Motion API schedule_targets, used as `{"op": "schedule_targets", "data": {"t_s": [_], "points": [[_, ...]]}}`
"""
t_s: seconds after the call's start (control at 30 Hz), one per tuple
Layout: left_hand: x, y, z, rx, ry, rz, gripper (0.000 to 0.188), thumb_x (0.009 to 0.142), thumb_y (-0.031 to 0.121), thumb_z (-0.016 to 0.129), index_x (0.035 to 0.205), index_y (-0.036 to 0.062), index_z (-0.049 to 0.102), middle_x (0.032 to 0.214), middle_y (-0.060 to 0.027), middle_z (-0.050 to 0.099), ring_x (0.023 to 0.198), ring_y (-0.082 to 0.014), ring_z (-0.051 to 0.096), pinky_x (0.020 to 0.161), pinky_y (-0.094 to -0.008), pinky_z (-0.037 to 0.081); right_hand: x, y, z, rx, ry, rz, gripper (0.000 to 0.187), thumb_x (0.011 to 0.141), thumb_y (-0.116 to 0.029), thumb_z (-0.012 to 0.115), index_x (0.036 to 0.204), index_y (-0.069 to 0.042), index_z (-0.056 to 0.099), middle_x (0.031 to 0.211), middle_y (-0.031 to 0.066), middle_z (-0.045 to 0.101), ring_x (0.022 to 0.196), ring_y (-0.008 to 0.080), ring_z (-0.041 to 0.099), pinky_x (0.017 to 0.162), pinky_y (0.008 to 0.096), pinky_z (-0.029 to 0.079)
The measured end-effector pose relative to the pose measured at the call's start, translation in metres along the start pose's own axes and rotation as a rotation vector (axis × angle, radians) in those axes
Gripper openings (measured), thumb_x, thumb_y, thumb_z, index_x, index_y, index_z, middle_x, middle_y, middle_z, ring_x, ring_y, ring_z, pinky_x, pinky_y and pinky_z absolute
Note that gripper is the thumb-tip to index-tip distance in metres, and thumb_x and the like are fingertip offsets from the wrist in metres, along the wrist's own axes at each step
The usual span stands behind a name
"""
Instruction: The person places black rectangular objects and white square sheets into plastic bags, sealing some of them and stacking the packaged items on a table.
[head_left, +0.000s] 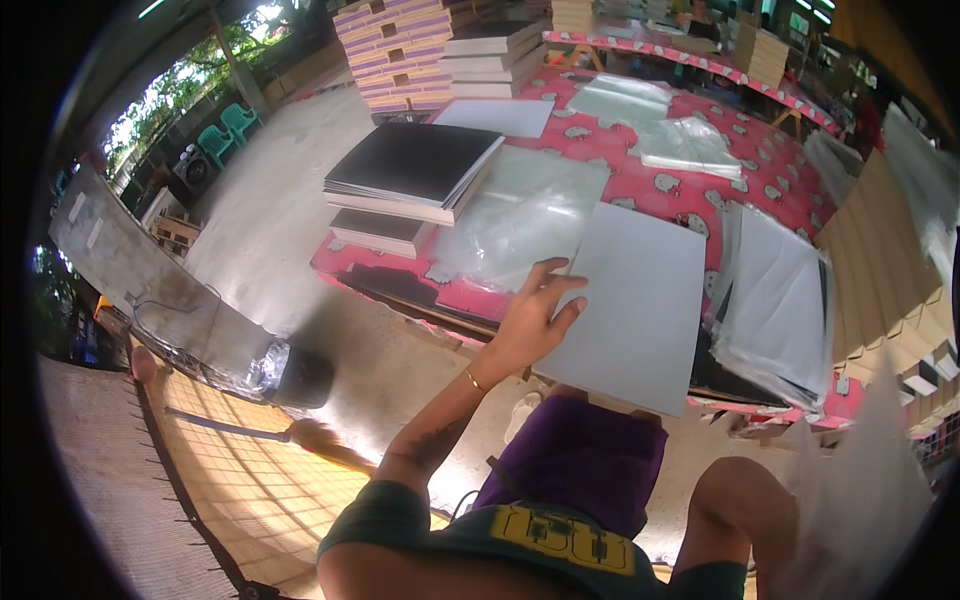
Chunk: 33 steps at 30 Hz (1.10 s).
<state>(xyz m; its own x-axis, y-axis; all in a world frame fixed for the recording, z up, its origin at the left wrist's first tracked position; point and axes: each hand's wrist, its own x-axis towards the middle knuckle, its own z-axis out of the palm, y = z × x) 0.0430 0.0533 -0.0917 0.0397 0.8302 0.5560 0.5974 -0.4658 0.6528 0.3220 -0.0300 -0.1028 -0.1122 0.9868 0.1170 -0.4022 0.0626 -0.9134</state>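
My left hand [540, 315] is over the left edge of a large pale grey-white sheet or board [640, 310] at the table's front edge. Its fingers are loosely bent and apart, with nothing seen between them. Whether the fingertips press on the sheet cannot be made out. My right arm [740, 500] is bent at the lower right, and its hand is out of sight. Beside that arm a blurred, clear plastic sleeve [870, 490] hangs in the air. Clear plastic sleeves [525, 215] lie flat just beyond my left hand.
Left of the sleeves is a stack of black-covered pads [415, 165]. Plastic-wrapped white sheets [775, 300] lie at right, beside stacked brown cardboard [880, 250]. More sleeves [690, 145] lie farther back on the pink patterned tablecloth [665, 185]. A broom [315, 440] lies at lower left.
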Motion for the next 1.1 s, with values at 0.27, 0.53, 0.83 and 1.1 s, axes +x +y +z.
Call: {"op": "schedule_targets", "data": {"t_s": [0.27,0.53,0.83,1.1], "points": [[0.006,0.044,-0.022,-0.603,0.021,-0.056,0.032,0.088,0.015,0.063,0.116,0.0007,0.058,0.123,-0.0141,0.049,0.108,-0.0235,0.055,0.086,-0.0347,0.048,0.014,0.026,0.013,0.004,0.058,0.020,0.032,0.095,-0.025,0.051,0.120,-0.005,0.051,0.114,0.0070,0.058,0.100,0.0165,0.057,0.084,0.0289,0.048],[0.013,0.055,0.004,-0.614,-0.252,-0.178,0.013,0.086,0.013,0.063,0.093,0.0011,0.063,0.075,-0.0001,0.059,0.068,-0.0066,0.055,0.059,-0.0234,0.045,0.048,0.024,0.026,0.244,0.166,-0.027,0.033,0.096,-0.029,0.051,0.119,-0.005,0.053,0.112,0.0072,0.058,0.099,0.0161,0.058,0.083,0.0277,0.048],[0.082,0.011,-0.103,-0.540,1.077,0.017,0.027,0.096,0.021,0.040,0.098,-0.0034,0.050,0.091,-0.0102,0.052,0.089,-0.0245,0.056,0.086,-0.0354,0.047,0.050,-0.068,-0.084,0.372,0.654,-0.368,0.023,0.090,-0.036,0.061,0.092,-0.013,0.062,0.082,-0.0010,0.061,0.072,0.0115,0.060,0.063,0.0295,0.052],[0.039,-0.041,-0.028,0.530,-0.065,0.004,0.045,0.083,0.026,0.065,0.119,-0.0001,0.056,0.116,-0.0251,0.058,0.099,-0.0374,0.061,0.082,-0.0399,0.050,0.070,-0.008,0.001,-0.057,0.271,-0.248,0.026,0.092,-0.022,0.059,0.104,0.000,0.065,0.095,0.0028,0.065,0.086,0.0097,0.056,0.076,0.0252,0.045]]}}
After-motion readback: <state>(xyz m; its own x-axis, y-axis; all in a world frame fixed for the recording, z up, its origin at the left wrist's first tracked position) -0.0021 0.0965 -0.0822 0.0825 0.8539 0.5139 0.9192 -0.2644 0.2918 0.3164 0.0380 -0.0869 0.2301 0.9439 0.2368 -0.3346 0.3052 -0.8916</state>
